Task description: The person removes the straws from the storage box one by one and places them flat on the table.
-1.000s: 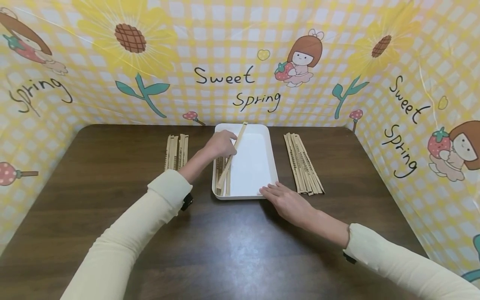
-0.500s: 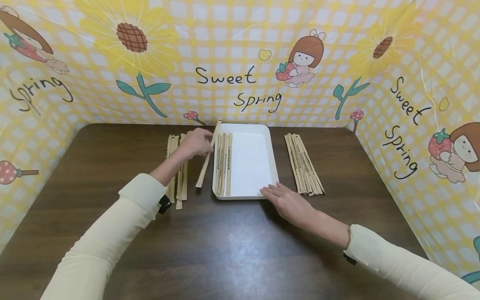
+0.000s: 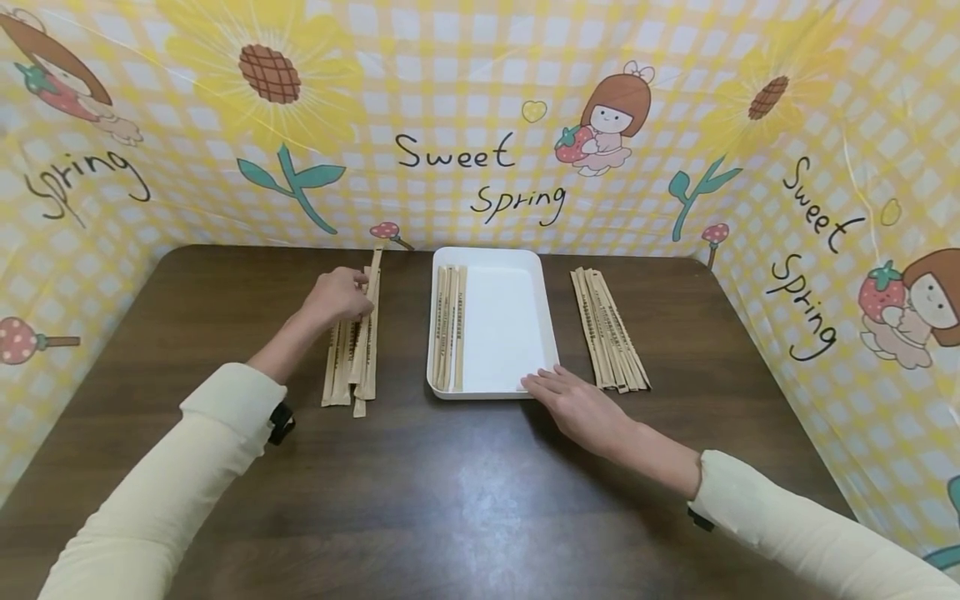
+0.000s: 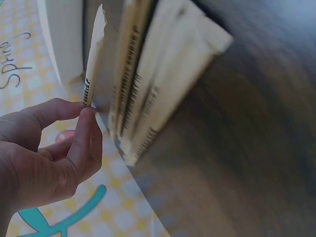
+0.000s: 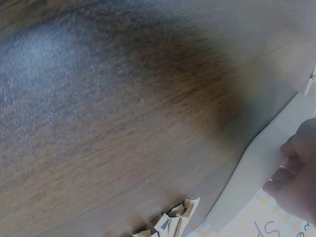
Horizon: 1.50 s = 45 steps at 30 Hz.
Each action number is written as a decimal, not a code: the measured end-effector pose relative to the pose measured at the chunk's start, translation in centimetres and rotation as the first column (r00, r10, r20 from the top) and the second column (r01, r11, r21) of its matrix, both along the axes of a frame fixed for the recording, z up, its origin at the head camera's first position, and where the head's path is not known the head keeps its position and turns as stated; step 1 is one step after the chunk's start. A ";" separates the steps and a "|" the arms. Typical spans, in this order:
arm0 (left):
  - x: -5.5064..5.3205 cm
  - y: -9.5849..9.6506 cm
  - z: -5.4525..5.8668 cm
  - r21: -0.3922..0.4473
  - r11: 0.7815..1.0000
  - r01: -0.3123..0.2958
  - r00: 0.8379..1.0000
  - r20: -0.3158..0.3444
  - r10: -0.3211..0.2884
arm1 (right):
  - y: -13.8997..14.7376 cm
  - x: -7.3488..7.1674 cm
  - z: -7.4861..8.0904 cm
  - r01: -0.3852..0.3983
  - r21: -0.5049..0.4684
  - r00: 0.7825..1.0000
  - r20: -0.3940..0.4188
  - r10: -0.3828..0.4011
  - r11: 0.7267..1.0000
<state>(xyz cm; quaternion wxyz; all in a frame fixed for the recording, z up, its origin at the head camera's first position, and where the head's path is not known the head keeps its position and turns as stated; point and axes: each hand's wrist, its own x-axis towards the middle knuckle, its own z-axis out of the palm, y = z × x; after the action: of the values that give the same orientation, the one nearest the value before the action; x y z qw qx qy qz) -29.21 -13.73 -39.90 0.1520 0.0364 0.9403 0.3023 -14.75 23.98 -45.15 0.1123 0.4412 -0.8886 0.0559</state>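
In the head view, my left hand pinches a long, thin paper-wrapped stick between thumb and fingers, above the left pile of similar sticks. The left wrist view shows the held stick pointing up from the fingertips, with dark print on its tan wrapper. A white rectangular tray stands in the middle, and several wrapped sticks lie lengthwise along its left side. My right hand rests fingers on the tray's near right corner; the right wrist view shows them against the tray wall.
To the tray's right lies another pile of wrapped sticks, slightly fanned. Everything sits on a dark wooden table. A yellow checked cloth with printed flowers closes off the back and both sides.
My left hand has moved left, carrying the pinched stick from above the tray, across the gap, to over the left pile. The right hand and tray have stayed in place.
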 end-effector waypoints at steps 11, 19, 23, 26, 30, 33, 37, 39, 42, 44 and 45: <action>0.6 -1.3 -0.4 -0.030 0.999 -0.014 1.000 0.024 0.014 | 0.0 0.0 -0.1 0.004 0.000 1.000 0.004 -0.004 1.000; 0.7 -1.6 -1.1 -0.015 1.000 -0.013 0.997 0.072 0.014 | 0.0 0.0 0.0 -0.005 -0.014 1.000 0.001 0.005 1.000; 0.7 -1.6 -1.4 -0.015 1.000 -0.007 0.996 0.084 0.009 | 0.0 0.0 -0.1 -0.006 -0.021 1.000 -0.002 0.006 1.000; 0.7 -1.7 -1.7 -0.031 1.000 0.004 0.997 0.077 -0.001 | 0.0 0.0 -0.1 -0.005 -0.021 1.000 -0.004 0.005 1.000; 0.7 -1.6 -1.8 -0.056 0.998 0.017 0.998 0.060 -0.013 | 0.0 0.0 -0.1 0.004 -0.013 1.000 -0.008 -0.004 1.000; 0.7 -1.5 -1.7 -0.061 0.998 0.022 0.998 0.055 -0.018 | 0.0 0.0 -0.1 0.008 -0.008 1.000 -0.006 -0.008 1.000; 0.6 -1.4 -1.7 -0.070 0.997 0.021 0.999 0.048 -0.017 | 0.0 0.0 0.0 0.010 -0.008 1.000 -0.001 -0.010 1.000; 0.5 -1.3 -1.6 -0.077 0.997 0.022 0.999 0.033 -0.020 | 0.0 0.1 0.0 0.011 -0.010 1.000 0.000 -0.011 1.000; 0.3 -0.9 -1.1 -0.076 0.997 0.024 0.999 0.026 -0.022 | 0.0 0.1 0.0 0.011 -0.010 1.000 -0.003 -0.011 1.000; 0.3 -0.5 -0.5 -0.050 0.998 0.034 0.999 0.029 -0.032 | 0.0 0.1 -0.1 0.011 -0.012 1.000 -0.005 -0.011 1.000; 0.3 -0.1 -0.2 -0.040 0.998 0.039 0.999 0.039 -0.037 | 0.0 0.1 -0.1 0.011 -0.013 1.000 -0.008 -0.011 1.000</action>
<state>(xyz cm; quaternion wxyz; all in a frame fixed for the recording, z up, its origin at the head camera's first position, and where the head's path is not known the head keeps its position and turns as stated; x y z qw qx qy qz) -28.88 -13.86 -40.11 0.1766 0.0452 0.9423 0.2807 -14.65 23.99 -45.22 0.1190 0.4360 -0.8901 0.0593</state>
